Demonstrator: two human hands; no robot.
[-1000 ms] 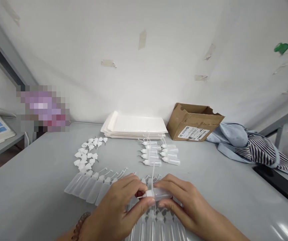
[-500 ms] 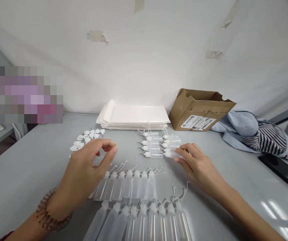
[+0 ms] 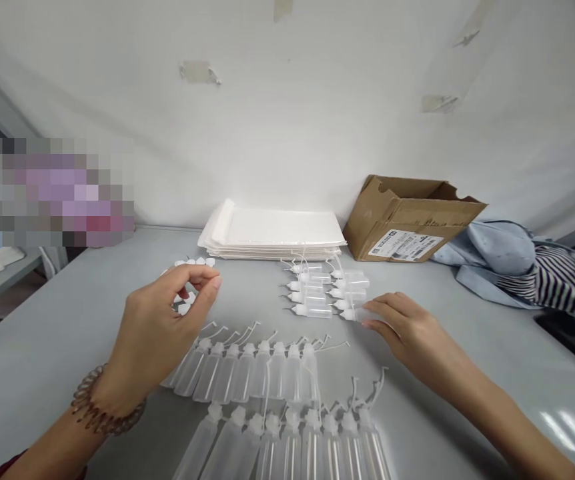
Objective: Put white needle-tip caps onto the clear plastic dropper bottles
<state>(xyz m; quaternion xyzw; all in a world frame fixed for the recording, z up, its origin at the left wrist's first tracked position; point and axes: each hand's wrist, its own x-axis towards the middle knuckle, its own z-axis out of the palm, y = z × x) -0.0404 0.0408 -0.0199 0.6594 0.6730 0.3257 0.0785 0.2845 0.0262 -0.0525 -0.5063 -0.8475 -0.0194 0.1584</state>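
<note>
Right-hand fingers (image 3: 387,311) hold a bottle (image 3: 353,314), tabletop (image 3: 392,278) between them and the carton (image 3: 417,217).

A workshop, shown by its grey worktable (image 3: 92,287), rows of plastic bottles (image 3: 263,373) and labelled carton (image 3: 422,217).

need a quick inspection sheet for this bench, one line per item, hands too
Surface: grey table, light glare at lower right
Job's things: front bottles lying in two rows; needle-tipped bottles lying in two columns beyond; loose white caps, partly hidden by the left hand
Clutter: white envelopes stacked by the wall, open cardboard box, striped and blue cloth, dark flat object
Left hand: thumb and finger close together, no held item visible
Right hand: fingers on the nearest bottle of the right column
Cables: pale cord-like strip at far left, unclear
Surroundings: tape scraps on wall
</note>
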